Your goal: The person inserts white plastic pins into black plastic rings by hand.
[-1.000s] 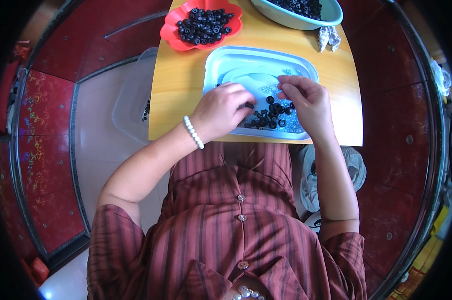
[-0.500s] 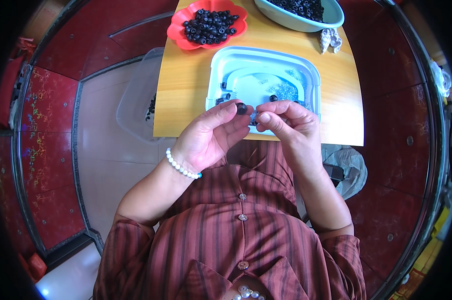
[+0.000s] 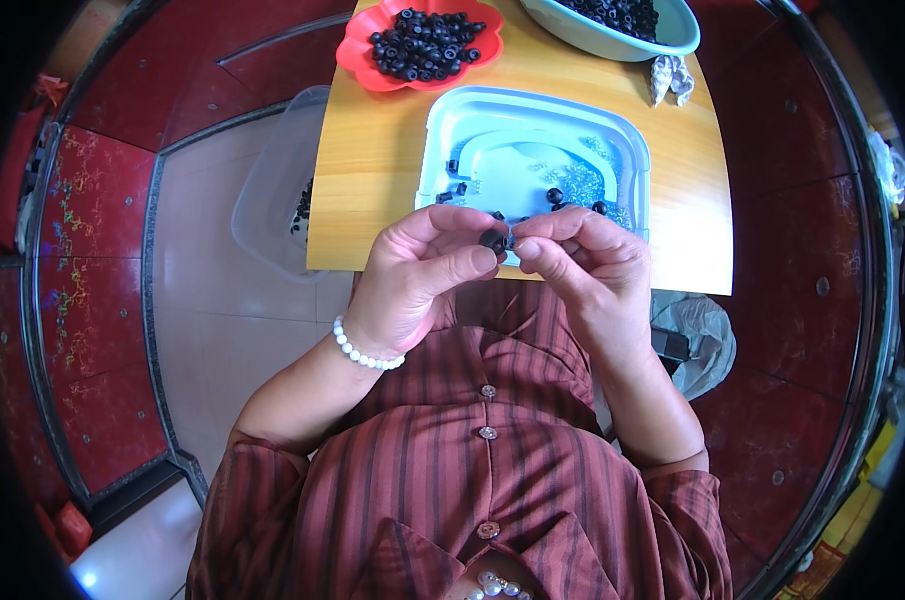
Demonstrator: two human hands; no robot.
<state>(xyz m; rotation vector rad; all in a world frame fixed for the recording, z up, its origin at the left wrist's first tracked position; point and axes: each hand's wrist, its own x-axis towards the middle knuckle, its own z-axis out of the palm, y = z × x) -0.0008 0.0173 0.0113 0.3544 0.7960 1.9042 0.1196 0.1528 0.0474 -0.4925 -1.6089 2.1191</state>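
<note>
My left hand [image 3: 404,262] pinches a small round black plastic piece [image 3: 492,240] between thumb and fingers. Right against it, the thumb and forefinger of my right hand [image 3: 600,268] are pressed together; whatever tiny thing they hold is too small to make out. Both hands are over the near edge of a light blue tray [image 3: 532,98]. Inside the tray lie many tiny clear pieces [image 3: 584,182], mostly toward the right. Several loose black pieces [image 3: 554,196] are scattered there too, some partly hidden behind my fingers.
A red flower-shaped bowl [image 3: 355,62] heaped with black pieces stands at the far left of the wooden table [image 3: 372,150]. A pale teal basin [image 3: 612,48] of black pieces is at the far right, beside a crumpled cloth [image 3: 670,80]. A clear bin [image 3: 257,200] sits left, below the table.
My left hand has turned and curled its fingers, bringing the black piece down and against my right fingertips. The right hand stays pinched, nearly in place.
</note>
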